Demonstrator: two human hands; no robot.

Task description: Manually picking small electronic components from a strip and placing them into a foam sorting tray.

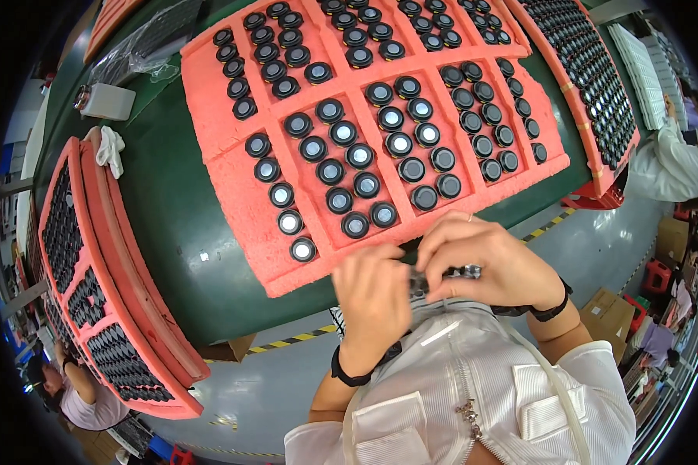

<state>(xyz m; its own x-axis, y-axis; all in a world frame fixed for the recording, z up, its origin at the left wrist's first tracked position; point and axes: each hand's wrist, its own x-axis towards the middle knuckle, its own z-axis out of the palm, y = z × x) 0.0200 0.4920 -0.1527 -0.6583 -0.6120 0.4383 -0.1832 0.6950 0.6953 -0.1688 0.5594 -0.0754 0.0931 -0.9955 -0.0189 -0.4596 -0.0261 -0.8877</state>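
Both hands meet in front of my body, at the near edge of a pink foam tray [244,267]. My right hand [492,263] is closed, its fingers curled around a small dark, glossy item [467,271] whose kind I cannot make out. Against it, my left hand [374,293] has bent fingers and is partly blurred; what its fingertips grip is hidden. Rows of round black parts [339,200] sit in the tray's compartments. Some show pale silver round centres, while others have plain dark tops.
The tray lies on a green table [163,209]. More pink foam trays with dark parts stand at the left [143,310] and right [578,74]. A white cloth [110,151] and a small white box [108,101] are at the left. Other people [93,395] are at both sides.
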